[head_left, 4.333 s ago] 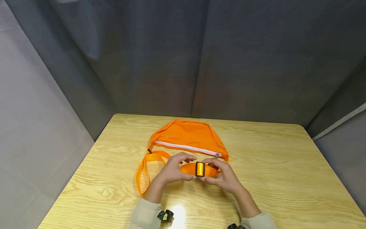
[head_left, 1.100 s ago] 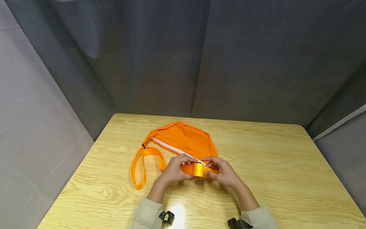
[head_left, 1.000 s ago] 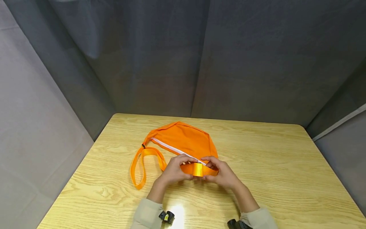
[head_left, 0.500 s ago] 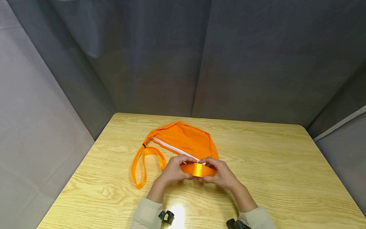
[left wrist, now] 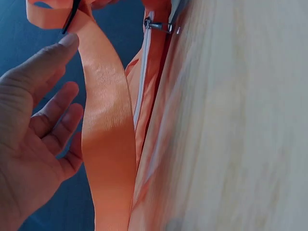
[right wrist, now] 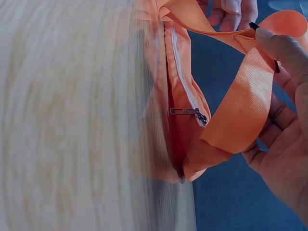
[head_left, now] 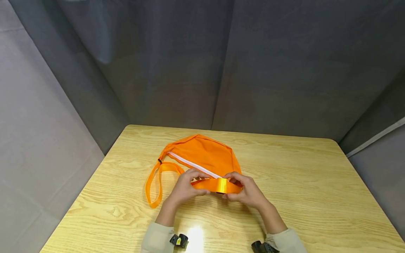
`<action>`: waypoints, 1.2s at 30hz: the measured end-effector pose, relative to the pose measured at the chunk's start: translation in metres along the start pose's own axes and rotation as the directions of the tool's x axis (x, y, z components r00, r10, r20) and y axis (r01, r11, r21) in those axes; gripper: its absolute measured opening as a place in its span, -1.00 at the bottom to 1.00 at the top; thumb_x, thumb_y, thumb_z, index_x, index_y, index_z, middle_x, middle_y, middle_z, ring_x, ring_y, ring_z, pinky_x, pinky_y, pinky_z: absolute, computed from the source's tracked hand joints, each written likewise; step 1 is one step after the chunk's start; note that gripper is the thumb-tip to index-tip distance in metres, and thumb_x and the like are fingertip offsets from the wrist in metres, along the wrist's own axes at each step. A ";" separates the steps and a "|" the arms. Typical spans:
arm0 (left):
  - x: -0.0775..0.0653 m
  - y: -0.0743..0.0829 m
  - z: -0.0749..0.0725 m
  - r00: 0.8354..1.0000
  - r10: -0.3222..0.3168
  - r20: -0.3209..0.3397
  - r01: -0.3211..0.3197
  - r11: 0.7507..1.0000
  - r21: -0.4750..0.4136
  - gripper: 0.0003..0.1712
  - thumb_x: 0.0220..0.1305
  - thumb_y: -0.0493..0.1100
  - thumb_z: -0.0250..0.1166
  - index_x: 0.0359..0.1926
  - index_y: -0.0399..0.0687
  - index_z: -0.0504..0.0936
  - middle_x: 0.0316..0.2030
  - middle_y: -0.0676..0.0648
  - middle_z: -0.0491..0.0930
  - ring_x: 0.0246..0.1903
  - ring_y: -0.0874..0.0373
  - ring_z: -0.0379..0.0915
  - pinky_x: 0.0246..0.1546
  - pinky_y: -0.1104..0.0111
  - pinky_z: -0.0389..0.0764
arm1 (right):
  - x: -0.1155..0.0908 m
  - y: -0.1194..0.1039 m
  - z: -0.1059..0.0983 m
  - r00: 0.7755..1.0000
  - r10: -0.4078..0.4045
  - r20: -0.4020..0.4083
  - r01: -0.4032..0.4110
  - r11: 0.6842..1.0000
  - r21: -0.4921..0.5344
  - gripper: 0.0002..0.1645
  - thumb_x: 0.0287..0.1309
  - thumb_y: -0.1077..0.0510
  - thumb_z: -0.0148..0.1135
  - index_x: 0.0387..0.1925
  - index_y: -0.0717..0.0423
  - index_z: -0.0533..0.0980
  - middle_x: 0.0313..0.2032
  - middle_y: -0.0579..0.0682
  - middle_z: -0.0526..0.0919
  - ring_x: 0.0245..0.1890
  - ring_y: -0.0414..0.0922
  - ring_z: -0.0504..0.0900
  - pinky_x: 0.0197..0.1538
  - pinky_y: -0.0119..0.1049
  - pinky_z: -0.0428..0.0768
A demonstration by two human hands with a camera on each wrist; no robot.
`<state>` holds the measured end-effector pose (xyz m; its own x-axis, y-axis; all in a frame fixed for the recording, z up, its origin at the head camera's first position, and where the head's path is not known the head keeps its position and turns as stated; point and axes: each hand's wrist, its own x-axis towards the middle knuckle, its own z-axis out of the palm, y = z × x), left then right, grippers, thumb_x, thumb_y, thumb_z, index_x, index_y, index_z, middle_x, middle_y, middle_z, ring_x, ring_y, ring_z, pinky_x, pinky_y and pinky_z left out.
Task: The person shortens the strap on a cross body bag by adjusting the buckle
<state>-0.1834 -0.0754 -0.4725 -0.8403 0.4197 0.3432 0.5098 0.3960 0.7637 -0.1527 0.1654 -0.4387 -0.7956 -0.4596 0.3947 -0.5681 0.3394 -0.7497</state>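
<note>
An orange waist bag (head_left: 205, 151) with a white zipper (head_left: 193, 164) lies on the table. Its orange strap (left wrist: 108, 120) stretches between the two hands and is folded around a black slider buckle (right wrist: 254, 26). My right hand (head_left: 248, 189) pinches the buckle and the strap there, thumb on one side. On the other side, my left hand (head_left: 185, 184) sits around the strap with its fingers loosely bent; in the left wrist view the thumb tip is right at the strap's edge, and the strap runs past without a pinch. The index finger is hidden there.
A loose strap loop (head_left: 153, 189) lies left of the bag on the wooden table (head_left: 300, 182). The metal zipper pull (right wrist: 184, 111) shows in the right wrist view. Dark grey curtains (head_left: 171, 70) stand behind the table. Small black wrist cameras (head_left: 179, 240) sit at both sleeves.
Over the last seconds the bag's right end has come nearer to the hands and the bag has turned. In the last half second my left hand has shifted left along the strap, away from the buckle.
</note>
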 end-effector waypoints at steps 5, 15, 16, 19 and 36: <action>-0.001 -0.002 -0.001 0.999 -0.037 0.028 0.037 0.999 0.015 -0.60 -0.11 -0.09 0.52 -0.16 -0.01 0.68 -0.27 0.07 0.59 -0.25 0.17 0.46 -0.27 0.27 0.47 | 0.000 0.000 0.001 1.000 0.004 0.005 -0.004 1.000 0.007 -0.47 -0.27 0.37 0.49 -0.15 0.16 0.51 -0.41 -0.03 0.60 -0.44 -0.09 0.55 -0.37 -0.27 0.54; 0.003 -0.002 0.003 0.996 -0.040 0.084 0.039 0.999 0.011 -0.73 0.02 -0.12 0.45 -0.19 0.03 0.68 -0.31 0.16 0.57 -0.33 0.18 0.45 -0.31 0.35 0.48 | 0.001 -0.004 -0.001 1.000 0.002 0.003 -0.002 1.000 0.024 -0.47 -0.26 0.40 0.48 -0.14 0.20 0.51 -0.39 -0.01 0.60 -0.44 0.00 0.56 -0.38 -0.23 0.55; 0.003 -0.002 0.004 0.995 -0.051 0.087 0.051 0.999 0.009 -0.73 0.02 -0.13 0.44 -0.19 0.03 0.67 -0.31 0.17 0.57 -0.33 0.18 0.45 -0.31 0.35 0.49 | 0.000 -0.004 -0.001 1.000 0.005 0.002 -0.005 1.000 0.026 -0.47 -0.26 0.40 0.48 -0.14 0.20 0.51 -0.39 -0.01 0.60 -0.44 0.01 0.56 -0.38 -0.22 0.55; 0.003 -0.004 0.004 0.993 -0.083 0.089 0.081 0.996 0.024 -0.72 0.02 -0.10 0.44 -0.18 0.04 0.67 -0.28 0.15 0.56 -0.27 0.21 0.46 -0.26 0.34 0.49 | 0.000 -0.004 -0.001 1.000 0.008 0.000 -0.008 1.000 0.030 -0.47 -0.26 0.41 0.48 -0.13 0.20 0.51 -0.39 0.00 0.60 -0.43 0.03 0.56 -0.38 -0.19 0.55; -0.001 -0.007 -0.001 0.993 -0.079 0.087 0.081 0.996 -0.029 -0.81 0.05 -0.36 0.31 -0.28 -0.06 0.67 -0.48 0.09 0.44 -0.47 0.23 0.35 -0.47 0.41 0.44 | -0.003 0.002 0.000 1.000 0.002 -0.018 -0.002 1.000 0.018 -0.45 -0.32 0.44 0.47 -0.15 0.20 0.51 -0.42 0.03 0.59 -0.46 0.09 0.52 -0.39 -0.15 0.52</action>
<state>-0.1858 -0.0794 -0.4775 -0.8585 0.4567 0.2333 0.4341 0.4048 0.8048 -0.1513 0.1673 -0.4410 -0.8005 -0.4438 0.4028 -0.5629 0.3257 -0.7597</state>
